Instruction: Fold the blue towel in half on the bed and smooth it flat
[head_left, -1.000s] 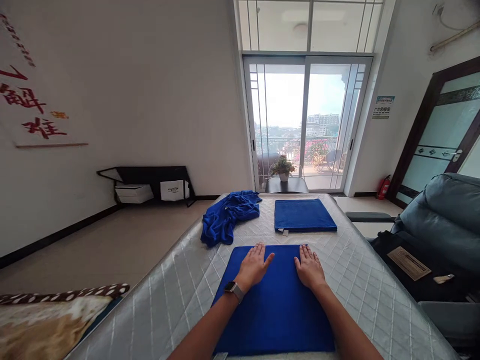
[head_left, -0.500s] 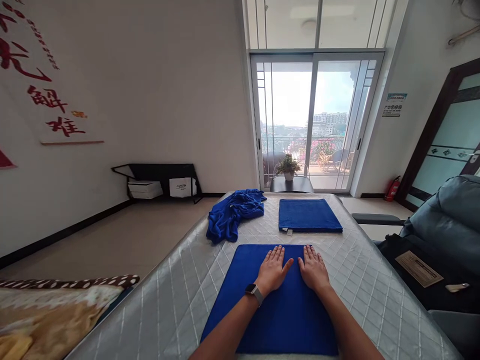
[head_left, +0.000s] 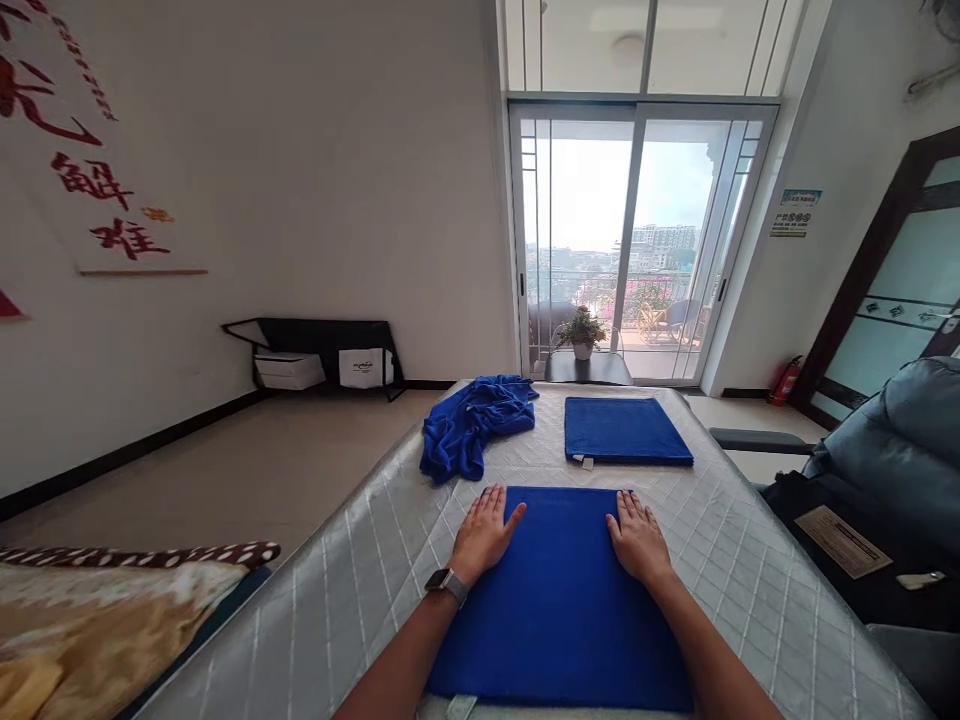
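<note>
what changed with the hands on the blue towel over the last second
Half a second ago both hands lay close together near the towel's middle; now they have slid apart, the left hand to the left edge and the right hand toward the right edge of the folded towel. Both lie flat and grip nothing. The crumpled towel and the far folded towel stayed put.

On the quilted grey table cover, the flat blue folded towel lies nearest; a smaller folded blue towel at one o'clock, a crumpled blue towel at eleven.

Head view — forward, downward, close.
</note>
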